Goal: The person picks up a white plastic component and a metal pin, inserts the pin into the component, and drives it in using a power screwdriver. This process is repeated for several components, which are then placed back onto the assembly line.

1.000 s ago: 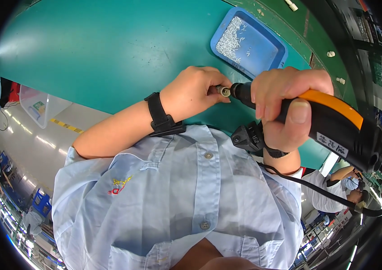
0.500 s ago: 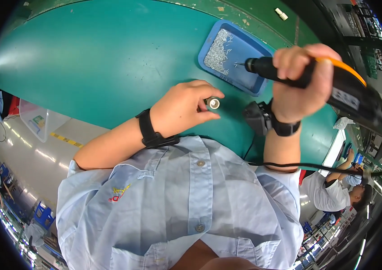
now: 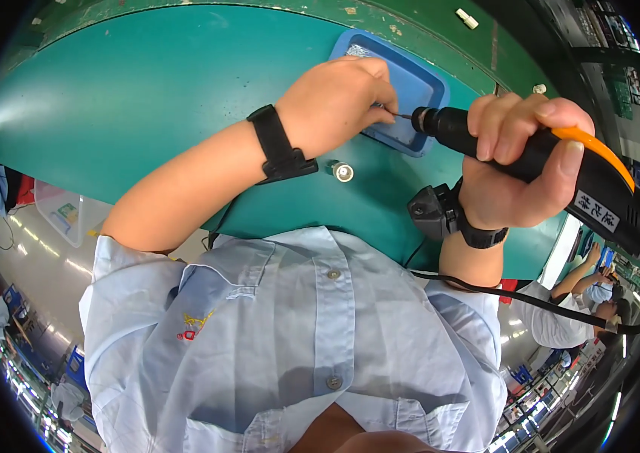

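My right hand [image 3: 525, 155] is wrapped round a black and orange electric screwdriver [image 3: 543, 162], held level with its thin bit pointing left. At the tip of that bit, the thumb and fingers of my left hand [image 3: 346, 102] pinch together; what lies between them is too small to make out. Both meet above a blue tray [image 3: 429, 83], where small silvery screws [image 3: 358, 51] show past my left hand, which hides most of the pile. A short metal cylinder [image 3: 343, 172] with a round opening rests on the green table near my left wrist, touched by neither hand.
A black cable [image 3: 486, 289] runs across in front of my right forearm. On the green ledge beyond the table lies a small pale fitting [image 3: 467, 19]. A clear plastic bin [image 3: 60, 213] stands off to the left, and a co-worker in white [image 3: 554, 317] sits at the right.
My left hand has let go of the metal cylinder, leaving it on the table, and has moved up to the bit tip over the tray. The screwdriver has shifted slightly right and down.
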The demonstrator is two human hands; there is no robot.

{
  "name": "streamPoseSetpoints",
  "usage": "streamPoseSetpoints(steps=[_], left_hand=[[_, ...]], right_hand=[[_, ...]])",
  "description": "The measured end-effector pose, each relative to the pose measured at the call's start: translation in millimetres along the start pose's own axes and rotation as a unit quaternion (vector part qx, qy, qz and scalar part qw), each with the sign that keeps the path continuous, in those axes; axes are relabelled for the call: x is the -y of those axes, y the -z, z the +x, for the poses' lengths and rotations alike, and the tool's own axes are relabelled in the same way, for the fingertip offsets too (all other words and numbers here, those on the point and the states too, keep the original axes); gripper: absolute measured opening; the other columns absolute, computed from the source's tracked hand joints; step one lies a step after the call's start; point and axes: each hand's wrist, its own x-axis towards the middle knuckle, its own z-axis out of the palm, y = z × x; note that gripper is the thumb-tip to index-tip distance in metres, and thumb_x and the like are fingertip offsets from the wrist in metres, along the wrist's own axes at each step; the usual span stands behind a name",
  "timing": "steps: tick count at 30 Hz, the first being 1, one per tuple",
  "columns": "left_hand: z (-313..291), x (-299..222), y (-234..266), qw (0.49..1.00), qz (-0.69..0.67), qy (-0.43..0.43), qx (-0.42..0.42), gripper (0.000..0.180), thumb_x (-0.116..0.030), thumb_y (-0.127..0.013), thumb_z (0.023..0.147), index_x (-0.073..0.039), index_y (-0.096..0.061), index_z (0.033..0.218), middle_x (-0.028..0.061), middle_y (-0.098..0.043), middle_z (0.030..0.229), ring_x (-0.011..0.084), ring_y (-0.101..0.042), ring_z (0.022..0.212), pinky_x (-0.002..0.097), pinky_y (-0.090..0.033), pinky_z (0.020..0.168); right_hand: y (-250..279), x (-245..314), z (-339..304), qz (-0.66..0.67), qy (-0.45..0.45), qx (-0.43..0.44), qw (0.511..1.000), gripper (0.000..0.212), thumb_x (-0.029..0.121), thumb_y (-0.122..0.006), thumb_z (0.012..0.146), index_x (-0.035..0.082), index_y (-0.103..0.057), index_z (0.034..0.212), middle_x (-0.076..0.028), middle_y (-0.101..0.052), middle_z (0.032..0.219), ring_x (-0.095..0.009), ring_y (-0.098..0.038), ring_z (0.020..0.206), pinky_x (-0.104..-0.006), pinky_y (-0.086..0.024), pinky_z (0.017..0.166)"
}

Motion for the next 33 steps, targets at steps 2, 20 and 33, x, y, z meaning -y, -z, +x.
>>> streamPoseSetpoints(steps=[2,20,33], left_hand=[[5.8,4.1,-2.0,1.000,0.001,-0.004,0.026,0.016,-0.011,-0.073,0.072,-0.008,-0.069,0.087,0.0068,-0.060,0.081,0.0267,-0.059,0.086,0.0359,-0.049,0.073],[-9.7,-17.8,4.7,0.977,-0.211,0.027,0.017,0.009,-0.011,-0.074,0.073,-0.008,-0.071,0.080,0.0027,-0.061,0.081,0.0224,-0.058,0.082,0.0323,-0.045,0.077],[-39.9,-40.0,11.1,0.976,-0.210,0.050,-0.010,0.016,-0.011,-0.079,0.067,-0.008,-0.069,0.079,0.0024,-0.061,0.085,0.0230,-0.056,0.088,0.0334,-0.045,0.078]], right_hand=[[-0.4,3.5,-0.7,-0.016,-0.015,-0.009,1.000,0.028,0.029,-0.048,0.094,0.002,-0.046,0.102,-0.005,-0.044,0.054,-0.016,-0.043,0.044,-0.0316,-0.040,0.048],[4.2,49.8,-4.5,0.069,-0.042,0.043,0.996,0.042,0.047,-0.045,0.093,0.010,-0.053,0.110,0.004,-0.045,0.063,-0.008,-0.043,0.054,-0.0265,-0.033,0.057],[-14.8,49.2,-12.8,0.076,-0.033,0.075,0.994,0.042,0.047,-0.050,0.093,0.009,-0.045,0.109,0.002,-0.046,0.063,-0.008,-0.044,0.052,-0.0239,-0.034,0.052]])
